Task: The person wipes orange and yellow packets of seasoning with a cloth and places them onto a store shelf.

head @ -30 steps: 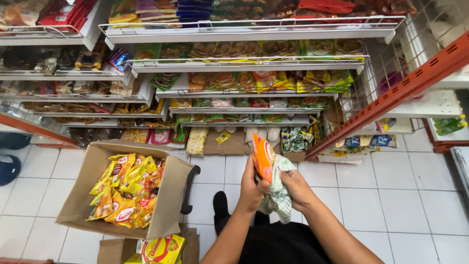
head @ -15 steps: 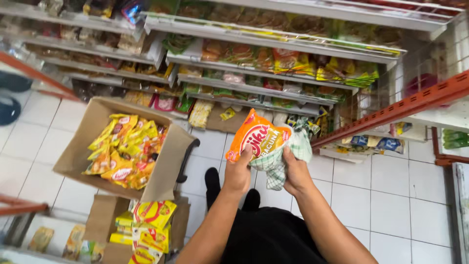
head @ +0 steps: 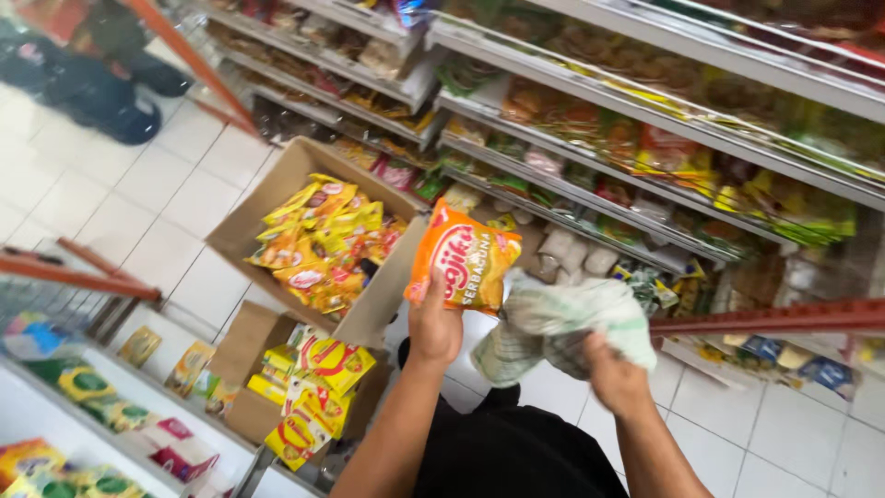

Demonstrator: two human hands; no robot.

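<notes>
Closest in, two bare forearms rise from the bottom edge over dark clothing. The left hand [head: 435, 325] is clamped round the lower edge of an orange packet [head: 463, 258], fingers wrapped behind it and thumb at the front, holding it upright and face-on in the middle of the view, above the white floor tiles [head: 138, 212]. Just beside it, the right hand [head: 613, 376] is bunched into a green-and-white checked cloth [head: 562, 325], fingers closed in the fabric, and the cloth's upper fold sits against the packet's right lower corner (touching or merely overlapping, I cannot tell). Down to the left, a small cardboard box [head: 247, 343] stands on the floor with yellow packets [head: 318, 364] spilling up out of it, and nearer the bottom left corner a low white shelf [head: 120, 378] carries green, yellow and red packs. A step further out, a larger open cardboard box [head: 277, 189] sits tilted, heaped with yellow and red sachets [head: 323, 244]; its right wall stands just behind the orange packet. Beyond that, tiered white wire shelves [head: 590, 111] run across the top and right, crammed with bagged goods, and an orange metal rail [head: 774, 318] cuts in from the right. Far top left, dark shoes [head: 101, 83] stand on the tiles, well apart from the hands.
</notes>
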